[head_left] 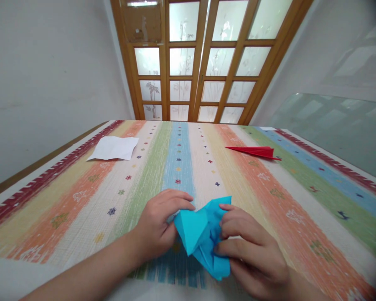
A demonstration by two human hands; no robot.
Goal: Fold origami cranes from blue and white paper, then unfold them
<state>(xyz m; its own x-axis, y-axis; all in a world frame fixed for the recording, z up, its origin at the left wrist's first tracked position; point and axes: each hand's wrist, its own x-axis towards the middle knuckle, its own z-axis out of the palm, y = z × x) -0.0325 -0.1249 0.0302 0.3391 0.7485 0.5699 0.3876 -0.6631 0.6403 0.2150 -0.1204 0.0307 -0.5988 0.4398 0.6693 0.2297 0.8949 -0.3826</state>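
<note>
A bright blue piece of folded paper is held just above the near side of the striped tablecloth. It has creases and a pointed flap that angles down at its middle. On its left edge, my left hand is closed, with the fingers curled over the top and the thumb below. My right hand pinches the right side of the paper between thumb and fingers. Part of the paper is hidden behind the right fingers.
A creased white sheet of paper lies at the far left of the table. Toward the far right rests a red paper plane. Wooden doors with glass panes stand beyond the table, and a pale glass panel is at the right.
</note>
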